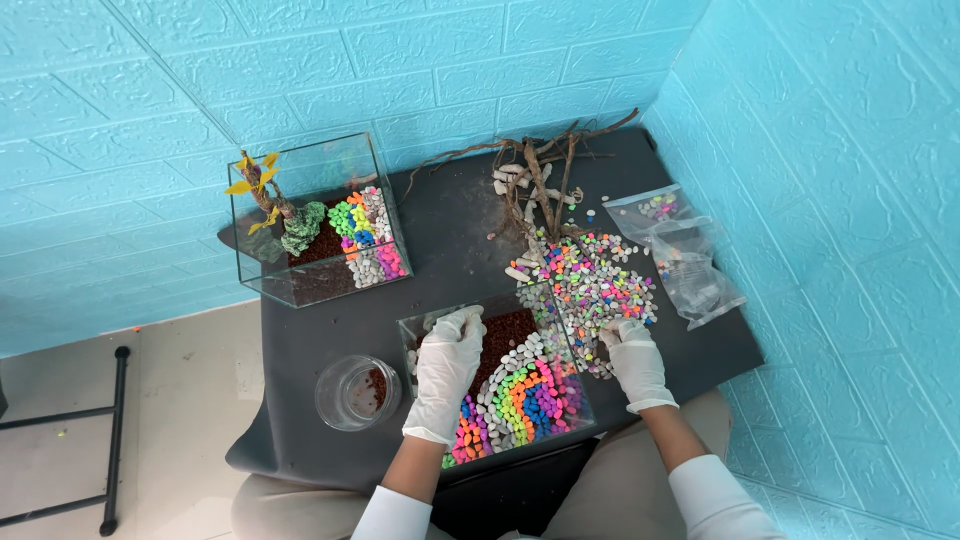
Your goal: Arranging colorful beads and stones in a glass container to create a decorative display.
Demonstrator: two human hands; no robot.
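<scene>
A square glass tank stands at the table's near edge, holding brown soil and curved bands of white, green, orange, purple and pink pebbles. My left hand, in a white glove, rests on the tank's left rim over the soil, fingers curled on the glass. My right hand, also gloved, lies just right of the tank with its fingers down in a loose heap of mixed coloured pebbles; whether it holds any is hidden.
A second glass tank at the back left holds a small tree with yellow leaves, soil and pebble patches. A round glass jar sits left of the near tank. Dry branches and clear plastic bags lie at the back right, by blue walls.
</scene>
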